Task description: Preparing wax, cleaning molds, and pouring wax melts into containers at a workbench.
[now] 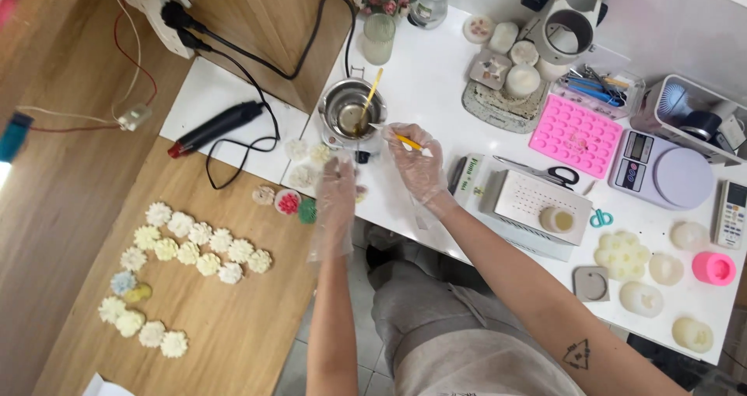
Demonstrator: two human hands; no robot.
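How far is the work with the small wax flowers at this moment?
Done: many finished wax flowers lie in rows on the wooden board. In hand: the gloved right hand holds a yellow stick beside the metal melting pot; the left hand hovers over a few flowers. Left: moulds stay filled.

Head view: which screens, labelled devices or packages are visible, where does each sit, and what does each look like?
Digital scale: right side of the white table, white body, round lilac platform, small grey screen.
Remote control: far right edge, white, upright rectangle with a small screen and buttons.
Printed white box: beside the right hand, dark print, partly hidden.
No signs visible.
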